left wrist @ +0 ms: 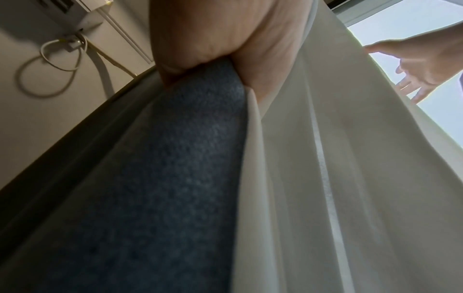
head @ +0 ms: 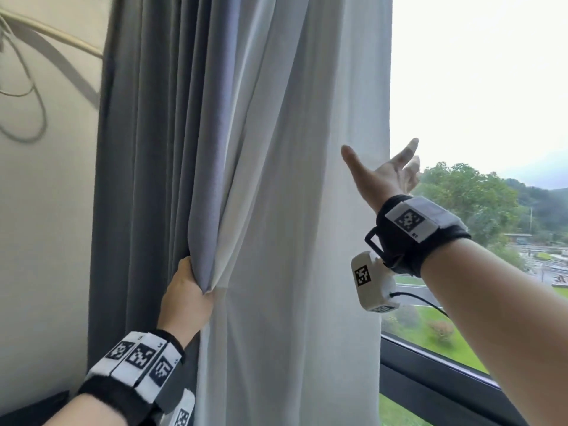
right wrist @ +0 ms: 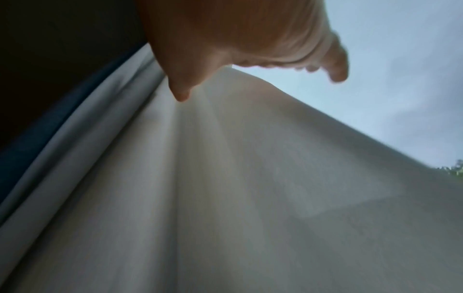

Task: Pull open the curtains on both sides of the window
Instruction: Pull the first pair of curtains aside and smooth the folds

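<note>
A grey-blue heavy curtain point(head: 147, 179) hangs bunched at the left of the window, with a white sheer curtain point(head: 307, 210) beside it. My left hand point(head: 187, 290) grips the gathered edge of the grey curtain point(left wrist: 190, 158) low down, fingers curled round the fold. My right hand point(head: 390, 170) is raised at the sheer's right edge, fingers spread and straight, thumb in front of the fabric and fingers past its edge. In the right wrist view the right hand point(right wrist: 250, 59) hovers at the sheer curtain point(right wrist: 250, 198), holding nothing.
Bare window glass point(head: 476, 103) shows sky, trees and lawn at the right. A dark window frame point(head: 436, 373) runs along the bottom right. On the wall at the left hang cables point(head: 27, 87) below a wall unit point(left wrist: 62, 13).
</note>
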{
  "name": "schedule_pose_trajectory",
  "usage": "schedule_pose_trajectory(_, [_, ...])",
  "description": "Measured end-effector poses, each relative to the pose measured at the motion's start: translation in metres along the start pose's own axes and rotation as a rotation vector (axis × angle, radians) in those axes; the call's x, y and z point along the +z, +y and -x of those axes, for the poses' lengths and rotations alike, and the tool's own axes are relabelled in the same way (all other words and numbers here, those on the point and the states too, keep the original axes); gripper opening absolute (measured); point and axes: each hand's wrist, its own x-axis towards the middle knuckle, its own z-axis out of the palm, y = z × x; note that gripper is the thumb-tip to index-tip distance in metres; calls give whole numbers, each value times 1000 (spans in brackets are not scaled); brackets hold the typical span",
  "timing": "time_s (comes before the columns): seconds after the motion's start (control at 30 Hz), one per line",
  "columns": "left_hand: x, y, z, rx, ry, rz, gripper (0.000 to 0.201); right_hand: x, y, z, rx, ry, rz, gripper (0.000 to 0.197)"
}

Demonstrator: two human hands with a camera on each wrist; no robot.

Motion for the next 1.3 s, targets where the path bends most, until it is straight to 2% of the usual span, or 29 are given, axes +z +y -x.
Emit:
schedule_pose_trajectory(0.17, [2,1,-4,-13,-29,-20,55,23,1,3,13,-193,-172,122])
schedule_pose_trajectory(0.23, [2,0,-7,-21,-39,-13,53,35,-7,8,52,-322,-287,127])
schedule_pose_trajectory(0.3, [1,-3,-9,-30,-33,-1,50,48,-16,12,66,-358,-371,131])
schedule_pose_trajectory(0.37, [-2,-8,-9,-23,-17,6,46,62,-26,16,33,-308,-386,125])
schedule_pose_trajectory(0.43, [-9,-13,-12,-9,-3,6,42,76,-35,20,11,-325,-400,123])
schedule_pose_trajectory(0.57, [-27,-28,-24,-8,27,-15,39,105,-53,31,-11,-584,-402,121])
schedule_pose_trajectory(0.73, [-51,-55,-47,-34,28,41,41,150,-90,54,-51,-684,-444,123])
schedule_pose_trajectory(0.83, [-67,-74,-62,-53,16,49,42,183,-108,62,-97,-621,-398,132])
schedule_pose_trajectory(0.97, [-90,-101,-84,-115,-73,98,49,229,-131,72,-75,-666,-335,148])
schedule_pose_trajectory(1.1, [-113,-128,-108,-127,-186,193,37,279,-156,82,-107,-710,-338,161])
schedule_pose_trajectory(1.2, [-132,-146,-124,-105,-281,265,51,315,-170,86,-126,-711,-307,167])
schedule_pose_trajectory(1.3, [-153,-163,-136,-22,-409,328,54,348,-183,91,-129,-668,-274,170])
